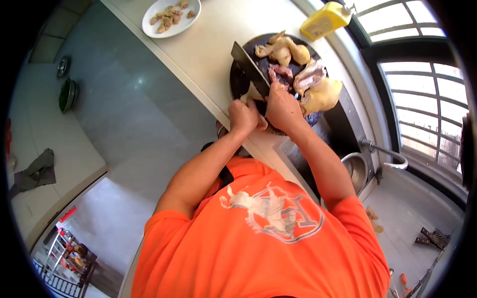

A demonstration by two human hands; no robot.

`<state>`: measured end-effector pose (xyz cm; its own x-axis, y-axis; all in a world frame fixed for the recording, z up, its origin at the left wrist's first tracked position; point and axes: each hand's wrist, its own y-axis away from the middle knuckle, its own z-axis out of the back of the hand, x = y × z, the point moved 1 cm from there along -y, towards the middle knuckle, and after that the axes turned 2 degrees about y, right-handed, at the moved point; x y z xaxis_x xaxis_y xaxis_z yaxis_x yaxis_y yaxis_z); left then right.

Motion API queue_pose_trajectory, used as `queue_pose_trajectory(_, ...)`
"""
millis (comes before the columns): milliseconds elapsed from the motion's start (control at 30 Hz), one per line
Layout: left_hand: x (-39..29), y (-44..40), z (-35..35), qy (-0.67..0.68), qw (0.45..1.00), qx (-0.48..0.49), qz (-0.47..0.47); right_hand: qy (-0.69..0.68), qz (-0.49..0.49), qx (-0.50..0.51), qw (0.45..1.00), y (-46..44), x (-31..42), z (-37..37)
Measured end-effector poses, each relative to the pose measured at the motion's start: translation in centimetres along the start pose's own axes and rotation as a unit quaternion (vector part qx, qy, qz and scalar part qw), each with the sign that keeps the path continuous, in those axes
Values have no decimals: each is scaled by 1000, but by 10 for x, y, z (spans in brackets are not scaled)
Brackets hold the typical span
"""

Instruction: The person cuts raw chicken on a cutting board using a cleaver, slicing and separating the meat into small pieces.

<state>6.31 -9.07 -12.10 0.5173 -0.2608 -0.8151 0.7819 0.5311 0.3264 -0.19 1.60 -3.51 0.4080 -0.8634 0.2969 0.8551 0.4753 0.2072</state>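
My right hand (284,107) is closed round the handle of a cleaver (250,65), whose broad blade stands over a round dark chopping board (239,82). Just left of it, my left hand (243,117) grips a pale piece of chicken (252,93); part of that piece is hidden by the fingers. Several chicken parts lie on the board beyond and to the right: a leg piece (283,51) at the back, a reddish bony piece (281,72) beside the blade, and a large yellowish piece (322,95) at the right edge.
A white plate (148,25) with small chicken pieces stands further back on the counter (208,64). A yellow bottle (322,21) is near the window. The sink with a metal bowl (356,171) and a tap (395,161) lies to my right.
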Motion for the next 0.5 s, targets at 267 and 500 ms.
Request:
queue_pose_trajectory(267,19,-14,-2,-12,991,-116,-70,-1,-76,110,991,48,-26,4)
queue_pose_trajectory(500,24,-57,17,259,954,111,104,-25,-72,56,996,70,-55,1)
